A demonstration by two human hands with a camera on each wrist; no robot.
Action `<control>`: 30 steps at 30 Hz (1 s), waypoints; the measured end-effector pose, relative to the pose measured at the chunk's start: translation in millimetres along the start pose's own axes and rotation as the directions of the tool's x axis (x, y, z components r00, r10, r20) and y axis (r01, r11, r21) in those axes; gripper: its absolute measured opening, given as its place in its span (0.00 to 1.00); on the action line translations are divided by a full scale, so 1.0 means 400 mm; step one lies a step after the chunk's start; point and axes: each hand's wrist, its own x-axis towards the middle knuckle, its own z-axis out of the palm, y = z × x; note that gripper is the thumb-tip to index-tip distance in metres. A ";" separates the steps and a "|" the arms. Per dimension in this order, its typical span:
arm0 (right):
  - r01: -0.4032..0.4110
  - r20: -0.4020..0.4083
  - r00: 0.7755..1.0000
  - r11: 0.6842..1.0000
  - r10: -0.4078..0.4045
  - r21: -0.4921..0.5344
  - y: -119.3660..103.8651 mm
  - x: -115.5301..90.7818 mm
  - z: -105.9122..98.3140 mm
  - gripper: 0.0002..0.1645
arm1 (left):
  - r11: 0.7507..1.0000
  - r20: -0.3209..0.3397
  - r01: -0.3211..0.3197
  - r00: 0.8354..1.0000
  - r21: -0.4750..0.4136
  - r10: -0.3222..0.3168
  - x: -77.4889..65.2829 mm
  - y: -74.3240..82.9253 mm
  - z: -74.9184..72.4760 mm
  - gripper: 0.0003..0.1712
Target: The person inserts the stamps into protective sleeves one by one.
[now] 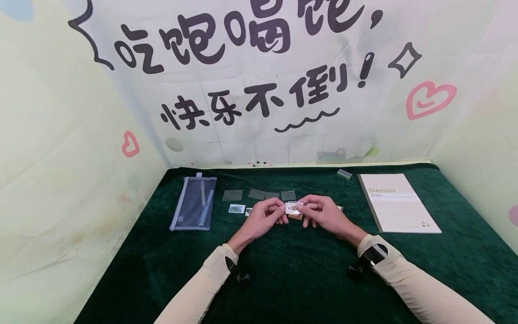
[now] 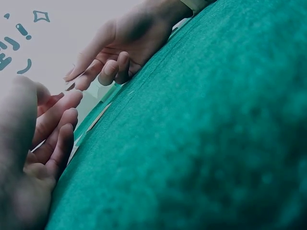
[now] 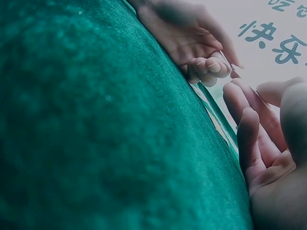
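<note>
Both hands hold up a small white picture card (image 1: 292, 208) that looks glossy, as if in a clear sleeve, just above the cloth. My left hand (image 1: 262, 217) pinches its left edge between thumb and index finger. At its right edge, my right hand (image 1: 328, 218) pinches it the same way, the other fingers loosely bent. An orange-brown picture piece (image 1: 295, 216) lies below the card, partly hidden. Left of the hands lies a blue stamp-like picture (image 1: 236, 208), and another piece (image 1: 248, 211) is half covered by the left hand. In the wrist views the card is mostly hidden.
Several clear plastic pieces (image 1: 232, 195) lie in a row behind the hands. A blue mesh zip pouch (image 1: 194, 203) is at the left, a notebook (image 1: 398, 204) at the right. A small grey block (image 1: 344, 174) lies near the green cloth's (image 1: 299, 279) back edge.
</note>
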 end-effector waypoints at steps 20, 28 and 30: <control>0.025 0.024 0.999 1.000 -0.025 0.007 0.006 0.003 0.000 0.23 | 1.000 0.009 -0.015 1.000 0.018 0.015 0.002 -0.008 -0.003 0.15; 0.011 0.028 1.000 1.000 -0.011 0.003 0.002 -0.001 0.001 0.23 | 0.997 0.032 -0.011 0.999 0.075 0.009 -0.002 -0.006 -0.004 0.14; 0.007 0.031 1.000 1.000 -0.007 0.004 0.002 -0.001 0.001 0.23 | 0.997 0.036 -0.011 0.999 0.078 0.008 -0.003 -0.005 -0.003 0.14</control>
